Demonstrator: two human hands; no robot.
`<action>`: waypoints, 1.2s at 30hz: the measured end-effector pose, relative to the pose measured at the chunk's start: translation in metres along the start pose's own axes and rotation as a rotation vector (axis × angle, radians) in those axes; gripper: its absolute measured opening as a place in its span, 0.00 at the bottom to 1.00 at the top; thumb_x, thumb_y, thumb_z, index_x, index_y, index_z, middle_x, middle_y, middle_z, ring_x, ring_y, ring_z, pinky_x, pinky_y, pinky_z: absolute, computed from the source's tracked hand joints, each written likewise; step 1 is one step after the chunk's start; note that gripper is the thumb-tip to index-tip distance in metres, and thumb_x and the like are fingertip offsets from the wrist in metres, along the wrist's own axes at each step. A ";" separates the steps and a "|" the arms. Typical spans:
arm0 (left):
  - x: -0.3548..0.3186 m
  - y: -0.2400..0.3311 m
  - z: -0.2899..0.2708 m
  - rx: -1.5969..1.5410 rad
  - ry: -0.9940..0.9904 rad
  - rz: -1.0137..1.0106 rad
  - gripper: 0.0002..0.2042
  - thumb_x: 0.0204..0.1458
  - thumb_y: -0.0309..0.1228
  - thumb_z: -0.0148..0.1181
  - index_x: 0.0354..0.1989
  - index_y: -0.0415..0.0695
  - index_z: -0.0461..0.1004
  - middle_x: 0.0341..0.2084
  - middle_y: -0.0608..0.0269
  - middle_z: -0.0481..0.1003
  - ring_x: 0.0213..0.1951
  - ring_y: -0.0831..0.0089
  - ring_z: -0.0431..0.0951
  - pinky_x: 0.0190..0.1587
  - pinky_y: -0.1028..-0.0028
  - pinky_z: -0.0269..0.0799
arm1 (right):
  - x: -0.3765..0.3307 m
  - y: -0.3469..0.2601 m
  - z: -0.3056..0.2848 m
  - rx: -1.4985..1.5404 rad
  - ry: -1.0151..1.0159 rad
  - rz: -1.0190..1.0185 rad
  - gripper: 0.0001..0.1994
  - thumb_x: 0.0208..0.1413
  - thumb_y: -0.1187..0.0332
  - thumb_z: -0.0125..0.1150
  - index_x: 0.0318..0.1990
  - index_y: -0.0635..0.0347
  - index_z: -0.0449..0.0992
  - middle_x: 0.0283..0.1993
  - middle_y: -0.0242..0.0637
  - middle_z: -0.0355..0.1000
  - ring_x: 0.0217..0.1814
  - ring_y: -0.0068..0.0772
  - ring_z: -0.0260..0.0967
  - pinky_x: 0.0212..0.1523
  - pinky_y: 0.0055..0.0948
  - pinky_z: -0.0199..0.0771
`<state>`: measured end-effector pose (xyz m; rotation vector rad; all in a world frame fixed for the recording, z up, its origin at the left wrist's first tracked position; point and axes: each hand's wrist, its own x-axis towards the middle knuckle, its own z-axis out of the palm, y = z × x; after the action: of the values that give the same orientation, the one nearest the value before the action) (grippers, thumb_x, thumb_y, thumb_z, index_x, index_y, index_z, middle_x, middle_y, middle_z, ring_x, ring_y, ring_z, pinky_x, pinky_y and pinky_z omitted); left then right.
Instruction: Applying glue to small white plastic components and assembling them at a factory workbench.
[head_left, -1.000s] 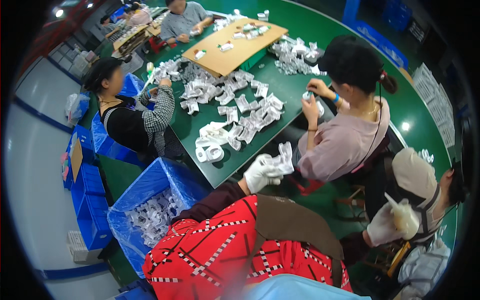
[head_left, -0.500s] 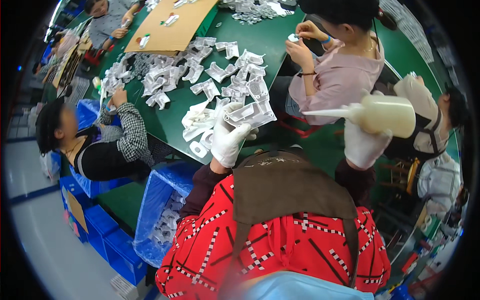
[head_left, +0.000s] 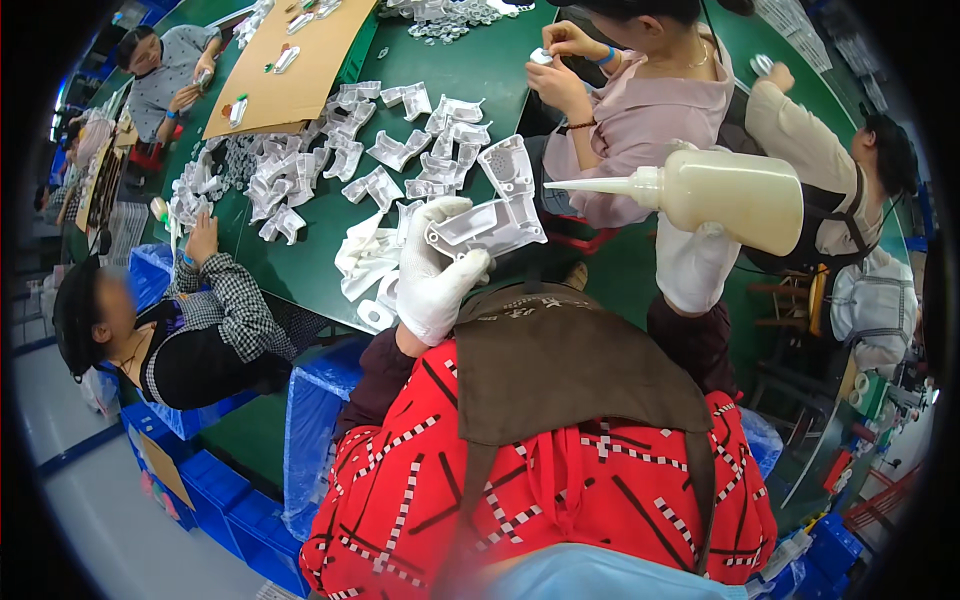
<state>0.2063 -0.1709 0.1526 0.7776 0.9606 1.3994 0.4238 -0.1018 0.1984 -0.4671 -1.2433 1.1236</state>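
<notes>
My left hand (head_left: pixel 432 272), in a white glove, grips a white moulded plastic housing (head_left: pixel 492 208) raised above the green table's near edge. My right hand (head_left: pixel 692 262), also gloved in white, holds a cream squeeze bottle (head_left: pixel 722 194) on its side, its long thin nozzle pointing left toward the housing, the tip a short gap from it. I wear a red patterned top under a brown apron (head_left: pixel 560 365).
The green table (head_left: pixel 480 70) carries several loose white plastic parts (head_left: pixel 400 150) and a cardboard sheet (head_left: pixel 295 70). Other people sit around it: one at left (head_left: pixel 175 330), two at right (head_left: pixel 640 90), one far back. Blue bins (head_left: pixel 315 420) stand on the floor at my left.
My view has dropped closer to the table. Both hands rose; the bottle swung level with its nozzle toward the housing held in my left hand.
</notes>
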 end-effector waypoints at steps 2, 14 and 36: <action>0.002 0.001 0.001 0.053 -0.020 0.006 0.22 0.39 0.23 0.55 0.46 0.39 0.58 0.33 0.62 0.67 0.27 0.80 0.69 0.26 0.83 0.66 | -0.004 0.000 0.002 0.051 0.093 -0.024 0.26 0.45 0.61 0.57 0.49 0.66 0.57 0.45 0.42 0.62 0.46 0.39 0.63 0.43 0.39 0.69; -0.001 0.006 0.002 0.148 -0.018 0.015 0.24 0.36 0.23 0.57 0.46 0.37 0.59 0.37 0.62 0.65 0.36 0.79 0.66 0.37 0.80 0.64 | -0.003 0.003 0.003 0.032 0.073 -0.043 0.25 0.45 0.64 0.57 0.49 0.66 0.58 0.45 0.43 0.63 0.44 0.40 0.65 0.47 0.40 0.66; -0.005 0.000 -0.002 0.164 0.035 0.010 0.18 0.41 0.26 0.53 0.42 0.38 0.59 0.29 0.61 0.67 0.25 0.79 0.68 0.27 0.82 0.66 | -0.011 0.004 0.021 -0.207 -0.144 -0.175 0.26 0.44 0.64 0.60 0.49 0.63 0.57 0.48 0.42 0.55 0.47 0.38 0.60 0.47 0.34 0.62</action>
<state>0.2048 -0.1758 0.1523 0.8826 1.1107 1.3584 0.4046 -0.1154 0.1966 -0.4286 -1.5059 0.8969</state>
